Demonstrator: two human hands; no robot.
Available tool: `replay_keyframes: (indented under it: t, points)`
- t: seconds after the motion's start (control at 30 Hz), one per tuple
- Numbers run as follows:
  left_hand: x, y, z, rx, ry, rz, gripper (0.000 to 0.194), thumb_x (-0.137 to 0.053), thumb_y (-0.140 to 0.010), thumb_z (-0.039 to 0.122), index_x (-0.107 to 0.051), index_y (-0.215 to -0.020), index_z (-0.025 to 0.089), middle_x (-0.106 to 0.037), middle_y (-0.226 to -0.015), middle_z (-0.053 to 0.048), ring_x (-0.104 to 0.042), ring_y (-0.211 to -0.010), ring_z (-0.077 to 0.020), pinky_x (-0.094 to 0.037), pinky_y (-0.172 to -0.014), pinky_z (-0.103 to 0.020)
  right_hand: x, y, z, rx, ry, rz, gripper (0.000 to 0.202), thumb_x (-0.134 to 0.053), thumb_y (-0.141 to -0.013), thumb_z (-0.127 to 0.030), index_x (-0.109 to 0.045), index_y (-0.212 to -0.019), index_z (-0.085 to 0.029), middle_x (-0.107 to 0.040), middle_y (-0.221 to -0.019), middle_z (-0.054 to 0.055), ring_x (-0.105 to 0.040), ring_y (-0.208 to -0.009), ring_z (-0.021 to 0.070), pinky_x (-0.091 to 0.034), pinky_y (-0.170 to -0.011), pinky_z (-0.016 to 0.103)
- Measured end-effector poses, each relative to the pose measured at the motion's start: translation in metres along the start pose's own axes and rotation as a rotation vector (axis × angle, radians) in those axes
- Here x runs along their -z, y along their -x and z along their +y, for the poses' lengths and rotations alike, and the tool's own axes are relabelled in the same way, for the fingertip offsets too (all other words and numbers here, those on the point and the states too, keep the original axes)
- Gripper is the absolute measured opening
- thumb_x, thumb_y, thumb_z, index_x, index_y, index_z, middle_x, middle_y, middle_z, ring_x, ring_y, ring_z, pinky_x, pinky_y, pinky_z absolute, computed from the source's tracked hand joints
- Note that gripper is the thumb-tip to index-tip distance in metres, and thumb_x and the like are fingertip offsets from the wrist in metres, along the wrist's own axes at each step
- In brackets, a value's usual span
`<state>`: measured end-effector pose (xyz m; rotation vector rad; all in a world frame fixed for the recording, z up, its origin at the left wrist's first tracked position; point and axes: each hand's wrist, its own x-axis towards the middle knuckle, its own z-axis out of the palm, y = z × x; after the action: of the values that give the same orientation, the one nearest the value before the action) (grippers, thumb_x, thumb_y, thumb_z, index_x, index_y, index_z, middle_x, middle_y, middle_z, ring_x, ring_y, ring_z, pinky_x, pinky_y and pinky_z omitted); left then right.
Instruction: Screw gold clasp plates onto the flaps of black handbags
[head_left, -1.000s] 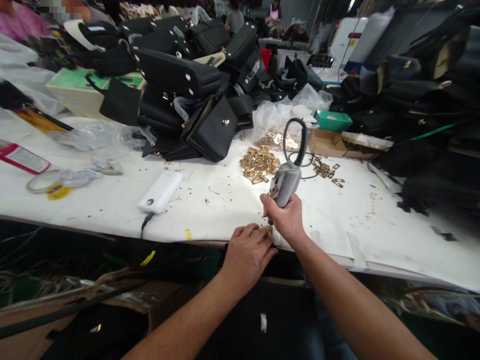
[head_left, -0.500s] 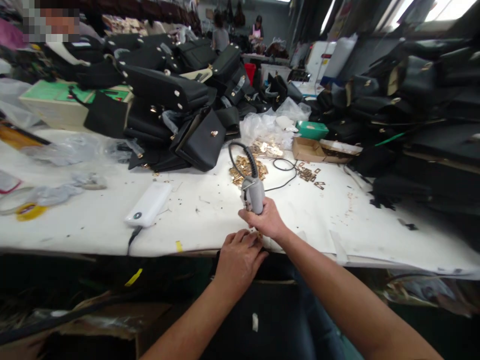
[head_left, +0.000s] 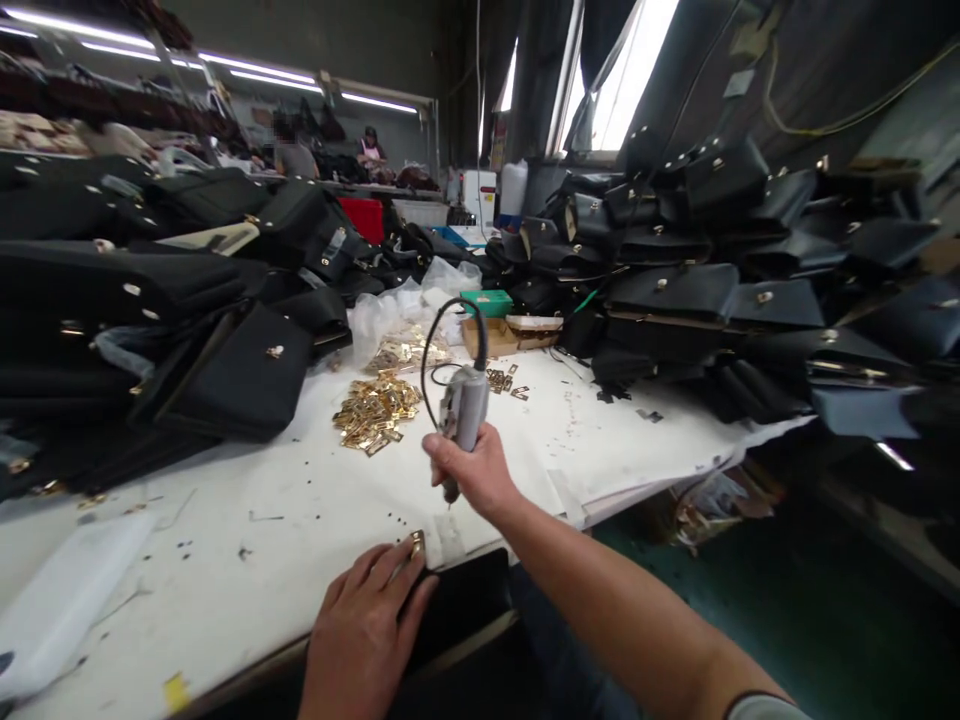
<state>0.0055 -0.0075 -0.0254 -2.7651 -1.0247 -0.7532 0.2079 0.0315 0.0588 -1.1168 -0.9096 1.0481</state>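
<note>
My right hand is wrapped round a grey electric screwdriver, its bit pointing down and a black cable looping from its top. The bit's tip hangs just above the table's front edge, apart from my left hand. My left hand lies at that edge, fingers curved together over part of a black bag. A small gold metal fitting shows at its fingertips. What lies under the palm is hidden. Beyond the screwdriver is a heap of gold metal plates.
Black bags are piled on the left, and more black bags on the right. A cardboard box, a green box and clear plastic bags stand behind the heap. A white power bank lies at left. People work far back.
The view has swung right and tilted up. My right hand has lifted the screwdriver away from my left hand, opening a gap between them. The gold fitting at the left fingertips now shows.
</note>
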Motion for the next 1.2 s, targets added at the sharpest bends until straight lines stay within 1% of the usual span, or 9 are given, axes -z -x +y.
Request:
replay_keyframes:
  t: [0.07,0.13,0.23,0.3,0.37,0.47,0.67,0.93,1.2]
  points:
    - [0.000,0.001,0.000,-0.004,0.009,0.011,0.028,-0.054,-0.100,0.037,-0.070,-0.119,0.024,-0.073,-0.124,-0.003,-0.064,-0.112,-0.0282,-0.051,-0.086,-0.041,0.035,-0.008,-0.005,0.066,0.028,0.124,0.046,-0.081,-0.073,-0.057,-0.061,-0.071,-0.016,-0.059,-0.050,-0.001,-0.049,-0.039,0.0095,-0.039,-0.037,0.020]
    - [-0.001,0.002,0.000,-0.002,0.017,0.024,0.027,-0.054,-0.100,0.037,-0.070,-0.119,0.025,-0.073,-0.123,-0.003,-0.064,-0.112,-0.0280,-0.051,-0.087,-0.041,0.075,-0.020,-0.008,0.137,0.068,0.279,0.045,-0.080,-0.074,-0.056,-0.060,-0.070,-0.016,-0.059,-0.051,-0.001,-0.052,-0.042,0.0100,-0.041,-0.040,0.019]
    - [-0.003,0.002,0.000,0.008,0.027,0.031,0.026,-0.055,-0.100,0.036,-0.070,-0.118,0.025,-0.073,-0.123,-0.004,-0.064,-0.112,-0.0281,-0.051,-0.088,-0.042,0.129,-0.038,-0.009,0.208,0.125,0.533,0.045,-0.079,-0.073,-0.057,-0.058,-0.071,-0.017,-0.058,-0.049,-0.002,-0.051,-0.041,0.0104,-0.041,-0.040,0.020]
    - [-0.004,0.003,0.000,0.009,0.035,0.022,0.026,-0.056,-0.099,0.036,-0.070,-0.119,0.025,-0.073,-0.123,-0.003,-0.064,-0.112,-0.0280,-0.050,-0.089,-0.042,0.154,-0.046,-0.008,0.239,0.132,0.642,0.046,-0.080,-0.072,-0.057,-0.058,-0.074,-0.017,-0.058,-0.049,-0.003,-0.051,-0.040,0.0110,-0.041,-0.039,0.021]
    - [-0.005,0.003,0.000,0.011,0.038,0.013,0.026,-0.057,-0.099,0.036,-0.069,-0.120,0.025,-0.073,-0.124,-0.003,-0.064,-0.113,-0.0280,-0.050,-0.089,-0.042,0.167,-0.052,-0.004,0.246,0.129,0.682,0.046,-0.081,-0.071,-0.057,-0.057,-0.076,-0.018,-0.057,-0.049,-0.004,-0.052,-0.040,0.0115,-0.042,-0.039,0.021]
    - [-0.004,0.004,0.000,0.017,0.038,0.005,0.027,-0.056,-0.099,0.037,-0.069,-0.121,0.026,-0.073,-0.125,-0.003,-0.063,-0.114,-0.0285,-0.051,-0.089,-0.042,0.173,-0.056,0.003,0.228,0.126,0.689,0.047,-0.082,-0.071,-0.056,-0.056,-0.078,-0.018,-0.058,-0.050,-0.004,-0.052,-0.041,0.0117,-0.042,-0.039,0.022]
    - [-0.002,0.003,0.003,0.030,0.045,0.010,0.027,-0.055,-0.099,0.036,-0.069,-0.120,0.025,-0.073,-0.124,-0.004,-0.064,-0.114,-0.0282,-0.051,-0.090,-0.042,0.171,-0.060,0.014,0.197,0.195,0.712,0.047,-0.081,-0.071,-0.057,-0.057,-0.078,-0.017,-0.059,-0.049,-0.003,-0.051,-0.040,0.0114,-0.040,-0.038,0.021]
    - [-0.004,0.002,0.003,0.047,0.059,0.008,0.026,-0.057,-0.099,0.035,-0.069,-0.120,0.026,-0.073,-0.126,-0.004,-0.063,-0.115,-0.0286,-0.050,-0.091,-0.043,0.172,-0.062,0.016,0.195,0.242,0.723,0.045,-0.081,-0.071,-0.056,-0.059,-0.079,-0.017,-0.061,-0.050,-0.001,-0.052,-0.041,0.0120,-0.040,-0.038,0.022]
    - [-0.003,0.004,0.004,0.049,0.042,0.000,0.026,-0.059,-0.097,0.034,-0.070,-0.119,0.024,-0.073,-0.125,-0.003,-0.063,-0.115,-0.0284,-0.051,-0.091,-0.043,0.171,-0.062,0.016,0.188,0.286,0.704,0.045,-0.081,-0.072,-0.056,-0.059,-0.077,-0.017,-0.061,-0.048,0.000,-0.051,-0.039,0.0117,-0.039,-0.037,0.022]
